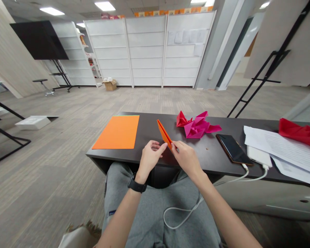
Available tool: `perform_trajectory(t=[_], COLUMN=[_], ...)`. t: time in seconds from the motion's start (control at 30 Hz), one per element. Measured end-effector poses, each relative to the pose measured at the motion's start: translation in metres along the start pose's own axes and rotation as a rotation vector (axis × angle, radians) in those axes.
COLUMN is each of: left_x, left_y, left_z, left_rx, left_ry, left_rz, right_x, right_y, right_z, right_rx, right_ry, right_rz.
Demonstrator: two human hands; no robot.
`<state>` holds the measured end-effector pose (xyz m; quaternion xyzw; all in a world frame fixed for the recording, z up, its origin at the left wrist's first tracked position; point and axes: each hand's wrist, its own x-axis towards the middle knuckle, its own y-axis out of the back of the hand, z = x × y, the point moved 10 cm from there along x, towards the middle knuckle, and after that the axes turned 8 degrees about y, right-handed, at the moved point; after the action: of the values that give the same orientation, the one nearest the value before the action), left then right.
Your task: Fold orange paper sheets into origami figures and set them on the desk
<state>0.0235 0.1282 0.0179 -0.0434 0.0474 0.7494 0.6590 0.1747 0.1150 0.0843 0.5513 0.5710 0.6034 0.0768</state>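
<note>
Both hands meet over the near edge of the counter (pixel 209 151). The right hand (pixel 186 158) pinches the near end of a folded orange paper (pixel 164 133), which stands on edge and slants away over the dark top. The left hand (pixel 150 155) is loosely curled with its fingertips at that same near corner; whether it grips or only touches cannot be told. The work looks like a fold in the making, the layers brought together but not pressed flat. Creasing it cleanly would call for matched edges and a firm stroke along the fold. A flat orange sheet (pixel 117 132) lies to the left, crumpled pink paper (pixel 198 126) and a phone (pixel 232 148) to the right.
</note>
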Motion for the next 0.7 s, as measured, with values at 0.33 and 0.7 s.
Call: perform_trajectory(t=[0.33, 0.7], left_x=[-0.004, 0.001], left_y=[0.01, 0.015], left_z=[0.041, 0.061], left_rx=[0.271, 0.549], left_ry=[-0.147, -0.366], left_rz=[0.18, 0.246], right_x=[0.004, -0.009], right_y=[0.011, -0.001], right_z=[0.008, 0.057], right_rx=[0.319, 0.546], right_ry=[-0.16, -0.529], right_rz=[0.183, 0.243])
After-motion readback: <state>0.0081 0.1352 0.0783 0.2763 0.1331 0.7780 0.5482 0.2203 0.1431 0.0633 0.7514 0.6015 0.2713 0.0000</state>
